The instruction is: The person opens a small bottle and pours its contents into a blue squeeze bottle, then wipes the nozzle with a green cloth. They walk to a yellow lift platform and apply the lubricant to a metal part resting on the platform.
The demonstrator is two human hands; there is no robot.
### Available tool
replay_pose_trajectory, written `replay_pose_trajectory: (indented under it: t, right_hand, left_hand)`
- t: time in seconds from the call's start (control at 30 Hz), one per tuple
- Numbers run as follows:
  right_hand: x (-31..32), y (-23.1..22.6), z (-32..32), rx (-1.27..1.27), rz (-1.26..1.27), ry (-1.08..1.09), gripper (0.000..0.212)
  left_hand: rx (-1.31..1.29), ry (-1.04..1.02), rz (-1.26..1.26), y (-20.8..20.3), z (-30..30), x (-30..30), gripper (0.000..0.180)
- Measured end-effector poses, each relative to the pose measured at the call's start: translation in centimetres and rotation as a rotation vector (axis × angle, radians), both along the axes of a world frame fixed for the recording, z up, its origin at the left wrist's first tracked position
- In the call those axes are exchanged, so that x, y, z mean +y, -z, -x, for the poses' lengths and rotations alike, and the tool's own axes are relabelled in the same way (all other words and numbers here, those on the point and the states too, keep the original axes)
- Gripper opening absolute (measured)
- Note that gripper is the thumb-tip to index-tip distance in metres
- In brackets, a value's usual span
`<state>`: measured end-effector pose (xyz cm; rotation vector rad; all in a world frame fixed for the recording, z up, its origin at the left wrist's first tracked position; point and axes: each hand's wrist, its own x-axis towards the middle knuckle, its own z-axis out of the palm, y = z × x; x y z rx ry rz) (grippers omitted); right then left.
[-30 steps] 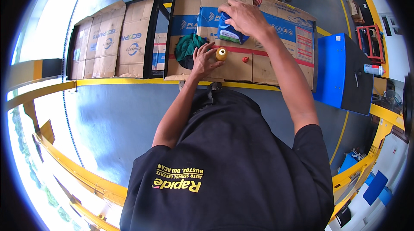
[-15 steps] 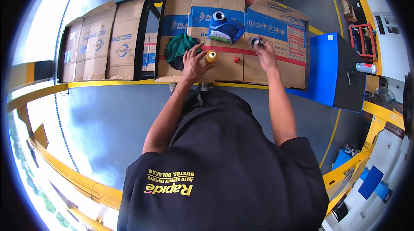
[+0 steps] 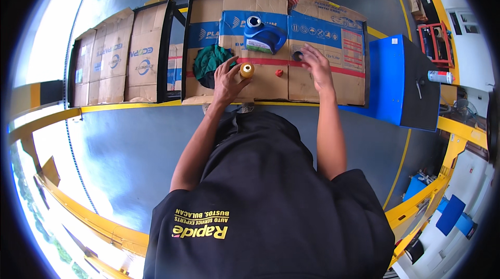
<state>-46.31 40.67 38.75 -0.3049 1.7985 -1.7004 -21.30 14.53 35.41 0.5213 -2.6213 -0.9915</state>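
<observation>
A small yellow bottle (image 3: 247, 70) is being held by the left hand (image 3: 227, 82), and its pale round mouth is being seen uncapped, facing upward. Beyond it, a blue jug (image 3: 268, 35) is being supported upright by the cardboard-covered tabletop (image 3: 265, 89); its handle is being turned to the right, its pale-rimmed mouth is being shown open, and a white and green label is being displayed. A dark cap (image 3: 297, 56) is being seen just beside the right hand's fingers (image 3: 310, 55); contact cannot be confirmed. Nearer, a small red piece (image 3: 279, 73) is being supported by the tabletop.
</observation>
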Motion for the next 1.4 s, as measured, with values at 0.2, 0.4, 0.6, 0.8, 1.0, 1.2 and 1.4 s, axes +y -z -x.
replay_pose_trajectory:
  t: [0.2, 0.4, 0.6, 0.8, 1.0, 1.2, 1.4]
  right_hand:
    - [-1.5, -4.9, -1.4, -0.424, 0.625, -0.161, 0.093]
    - [-7.6, -3.2, -1.2, 0.454, -0.065, -0.002, 0.074]
    - [-12.0, -5.2, -2.2, 0.815, -0.158, 0.026, 0.041]
    - [-11.1, -7.5, -4.3, 1.026, -0.156, -0.014, 0.024]
    - [-7.9, -11.7, -4.6, 1.266, -0.211, -0.191, 0.026]
    - [-5.3, -14.1, -6.2, 1.312, -0.365, -0.349, 0.027]
    - [-4.6, -13.7, -7.8, 1.284, -0.419, -0.379, 0.028]
  left_hand:
    - [0.028, -0.005, -0.006, 0.5, 0.0, -0.1, 0.059]
    - [0.054, -0.019, -0.018, 0.9, 0.1, -0.4, 0.061]
    - [0.121, -0.046, 0.014, 0.5, -0.3, -0.2, 0.06]
    - [0.094, -0.072, -0.008, 0.3, -0.5, 0.0, 0.066]
    - [0.026, -0.085, -0.021, 0.8, -0.5, -0.1, 0.065]
    - [0.047, -0.062, -0.045, 0.8, -0.6, -0.3, 0.065]
    - [0.02, -0.029, -0.018, -0.1, -0.6, 0.0, 0.062]
